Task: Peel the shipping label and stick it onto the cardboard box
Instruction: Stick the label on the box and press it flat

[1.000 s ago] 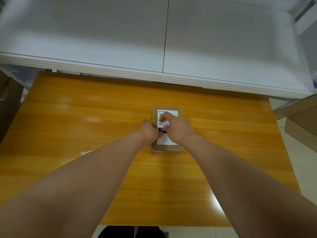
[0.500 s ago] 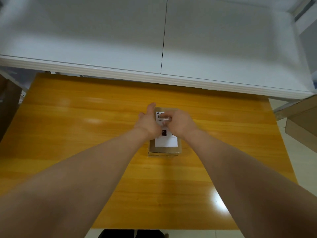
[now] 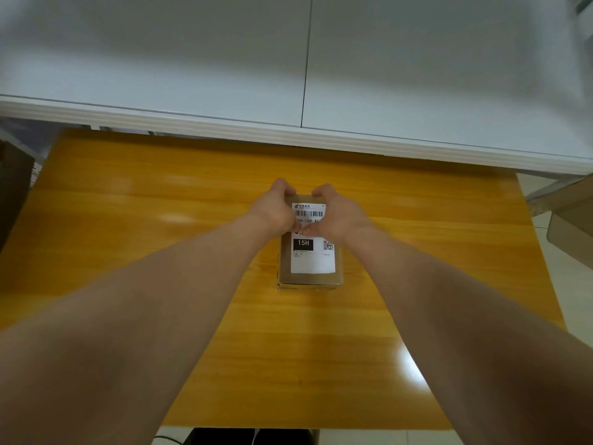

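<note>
A small brown cardboard box (image 3: 309,278) sits in the middle of the orange wooden table (image 3: 160,200). A white shipping label (image 3: 313,252) with a barcode, a black "15H" block and a QR code lies flat on the box's top. My left hand (image 3: 272,205) wraps the box's far left corner, its thumb on the label's middle. My right hand (image 3: 337,211) wraps the far right corner, thumb pressing the label beside the left thumb. Both thumbs hide part of the label's middle.
A white shelf or cabinet (image 3: 288,130) overhangs the table's far edge. Brown cardboard (image 3: 568,220) stands off the table's right side. A dark object (image 3: 12,187) stands beyond the left edge. Floor tiles and dark shoes (image 3: 250,436) show below the near edge.
Both hands slid from the label's middle toward the box's far end, fingers now curled over the far corners. The lower part of the label, once covered, is now exposed.
</note>
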A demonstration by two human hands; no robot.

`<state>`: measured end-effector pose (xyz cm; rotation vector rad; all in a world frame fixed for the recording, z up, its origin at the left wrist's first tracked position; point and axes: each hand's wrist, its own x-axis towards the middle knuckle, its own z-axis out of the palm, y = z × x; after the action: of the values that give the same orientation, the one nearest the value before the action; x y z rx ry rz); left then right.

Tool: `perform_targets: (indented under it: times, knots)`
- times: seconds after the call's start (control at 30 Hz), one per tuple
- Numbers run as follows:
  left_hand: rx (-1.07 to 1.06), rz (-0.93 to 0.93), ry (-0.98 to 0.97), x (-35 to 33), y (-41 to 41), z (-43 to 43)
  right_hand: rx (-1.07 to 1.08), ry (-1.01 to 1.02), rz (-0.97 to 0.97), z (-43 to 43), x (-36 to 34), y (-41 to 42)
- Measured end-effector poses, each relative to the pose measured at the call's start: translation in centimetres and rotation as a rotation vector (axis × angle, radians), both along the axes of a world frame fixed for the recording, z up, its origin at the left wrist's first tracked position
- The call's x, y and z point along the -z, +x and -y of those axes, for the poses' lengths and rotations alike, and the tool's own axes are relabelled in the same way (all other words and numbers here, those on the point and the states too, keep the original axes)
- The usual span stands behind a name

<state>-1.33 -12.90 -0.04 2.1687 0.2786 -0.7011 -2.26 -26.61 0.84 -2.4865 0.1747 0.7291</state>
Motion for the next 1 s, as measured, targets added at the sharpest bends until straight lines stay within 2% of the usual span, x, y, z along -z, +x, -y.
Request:
perform_targets:
  times: [0.17,0.5,0.6,0.7,0.77,0.87,1.0]
  knots:
    - [-0.088,-0.045,-0.066,0.6,0.7,0.2,0.061,0.012,-0.055,-0.2,0.0,1.2]
    - [-0.208,-0.023,-0.134,1.3,1.3,0.5,0.362,0.102,0.133,-0.7,1.9,1.7]
    - [-0.205,-0.054,-0.205,0.8,0.8,-0.1,0.321,0.097,0.129,-0.7,1.7,1.3]
    - [-0.061,-0.198,-0.274,0.1,-0.4,-1.1,0.255,0.065,0.126,-0.5,1.0,0.0]
    - [-0.004,-0.231,-0.272,0.0,-1.3,-1.4,0.247,0.01,0.153,-0.9,1.0,-1.3]
    - [-0.011,-0.207,-0.253,0.4,-1.8,-0.7,0.205,-0.069,0.174,-1.5,1.5,-3.3]
    - [-0.059,-0.242,-0.31,0.6,-1.7,-0.1,0.143,-0.055,0.172,-1.3,1.8,-4.4]
